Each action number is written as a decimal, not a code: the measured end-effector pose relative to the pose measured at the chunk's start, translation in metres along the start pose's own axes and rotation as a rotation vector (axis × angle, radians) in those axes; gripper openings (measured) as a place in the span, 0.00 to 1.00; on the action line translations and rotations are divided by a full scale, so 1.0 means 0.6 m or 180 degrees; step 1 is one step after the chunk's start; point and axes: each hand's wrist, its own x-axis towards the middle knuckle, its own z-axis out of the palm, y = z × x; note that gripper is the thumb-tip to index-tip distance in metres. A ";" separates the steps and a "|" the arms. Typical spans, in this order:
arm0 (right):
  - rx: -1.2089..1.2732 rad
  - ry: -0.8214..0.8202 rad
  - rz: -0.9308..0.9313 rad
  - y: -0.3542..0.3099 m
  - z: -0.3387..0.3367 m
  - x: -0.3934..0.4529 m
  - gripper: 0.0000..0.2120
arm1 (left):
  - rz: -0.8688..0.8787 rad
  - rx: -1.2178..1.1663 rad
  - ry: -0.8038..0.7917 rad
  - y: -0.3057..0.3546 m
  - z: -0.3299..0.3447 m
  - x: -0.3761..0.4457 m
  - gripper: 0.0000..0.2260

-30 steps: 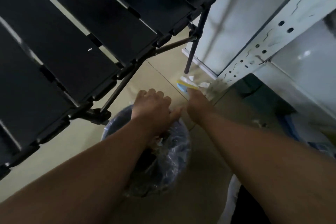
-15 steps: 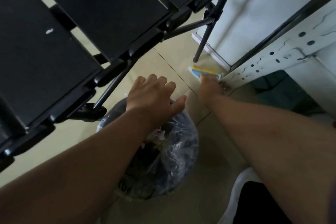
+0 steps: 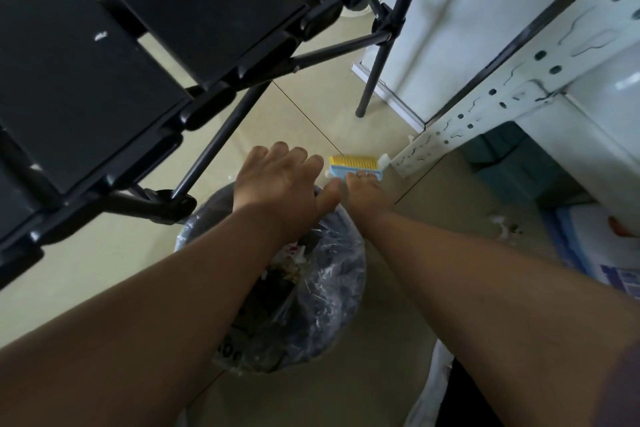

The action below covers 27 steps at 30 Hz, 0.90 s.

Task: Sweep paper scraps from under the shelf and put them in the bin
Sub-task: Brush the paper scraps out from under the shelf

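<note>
The scene is lit dimly and softly – the pale wall (image 3: 467, 10) at far right is brightest, with a small glare on the white shelf (image 3: 627, 83). Straight lines are bent near the edges, and the black table (image 3: 104, 55) is slightly blurred.

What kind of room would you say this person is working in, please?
Probably a storeroom or utility corner: a white perforated metal shelf upright, a bag-lined bin on a tiled floor, and a black folding table overhead.
</note>
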 end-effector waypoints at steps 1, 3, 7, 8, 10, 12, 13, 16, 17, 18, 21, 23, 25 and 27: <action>-0.0020 0.0003 -0.0050 -0.002 -0.001 -0.006 0.21 | -0.0010 -0.0018 0.0004 0.000 0.000 -0.002 0.31; -0.0062 0.0049 -0.0105 -0.005 -0.007 -0.018 0.18 | -0.0030 -0.0050 -0.0010 -0.001 0.002 -0.006 0.31; 0.0093 0.0410 0.0182 -0.019 -0.035 -0.041 0.15 | -0.0085 -0.0006 0.0009 -0.010 0.007 -0.016 0.29; 0.0161 0.0536 0.0241 -0.024 -0.043 -0.044 0.16 | -0.0113 -0.0006 0.0008 -0.013 0.007 -0.019 0.29; 0.0325 0.0770 0.0249 -0.031 -0.057 -0.042 0.24 | -0.0159 -0.0026 -0.0002 -0.018 0.006 -0.024 0.28; 0.0325 0.0907 0.0178 -0.038 -0.071 -0.036 0.33 | -0.0177 -0.0060 -0.0019 -0.020 0.005 -0.028 0.28; 0.0238 0.0909 0.0194 -0.040 -0.078 -0.031 0.35 | -0.0182 -0.0078 -0.0018 -0.022 0.005 -0.030 0.28; 0.0043 0.0814 0.0326 -0.043 -0.099 -0.006 0.36 | -0.0192 -0.0095 0.0019 -0.027 0.005 -0.035 0.29; 0.0038 0.0787 0.0380 -0.043 -0.101 0.005 0.36 | -0.0187 -0.0097 0.0017 -0.028 0.005 -0.036 0.29; 0.0023 0.0771 0.0462 -0.044 -0.102 0.016 0.36 | -0.0178 -0.0097 0.0006 -0.029 0.005 -0.037 0.29; -0.0246 0.0663 0.0832 -0.048 -0.106 0.053 0.36 | -0.0139 -0.0053 -0.0021 -0.032 0.008 -0.037 0.29; -0.0800 0.0341 0.0896 -0.060 -0.120 0.073 0.32 | -0.0121 -0.0023 -0.0014 -0.033 0.008 -0.036 0.29; -0.1100 -0.0008 0.0979 -0.065 -0.127 0.104 0.31 | -0.0109 -0.0022 -0.0034 -0.035 0.007 -0.035 0.30; -0.1123 -0.0214 0.1189 -0.060 -0.128 0.140 0.35 | -0.0083 -0.0034 -0.0069 -0.034 0.006 -0.033 0.31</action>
